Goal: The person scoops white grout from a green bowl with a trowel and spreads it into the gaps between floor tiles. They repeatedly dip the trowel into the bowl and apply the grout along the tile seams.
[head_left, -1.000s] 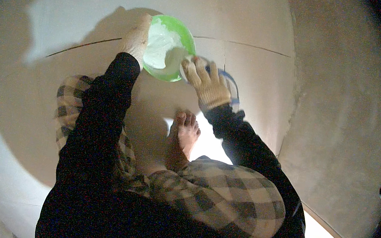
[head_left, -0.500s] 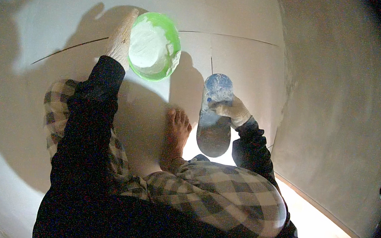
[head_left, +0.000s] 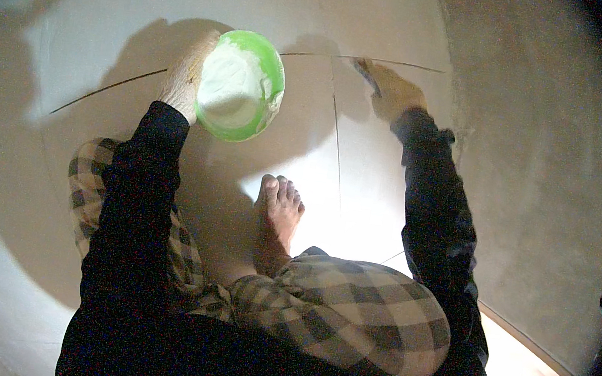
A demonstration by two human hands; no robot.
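Since a moment ago, the right hand (head_left: 397, 93) has been carried from beside the bare foot (head_left: 279, 212) out to the far tile joint (head_left: 348, 59), a small tool closed in its grip. The green bowl (head_left: 241, 85) of white paste is clasped at its rim by the left hand (head_left: 184, 81), above the floor tiles (head_left: 361, 196). Joints are seen dark, so filling is judged barely begun.

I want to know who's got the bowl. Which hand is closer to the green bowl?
The left hand. It grips the rim of the green bowl of white paste on its left side. The right hand is off to the bowl's right, pressed at the tile joint, not touching the bowl.
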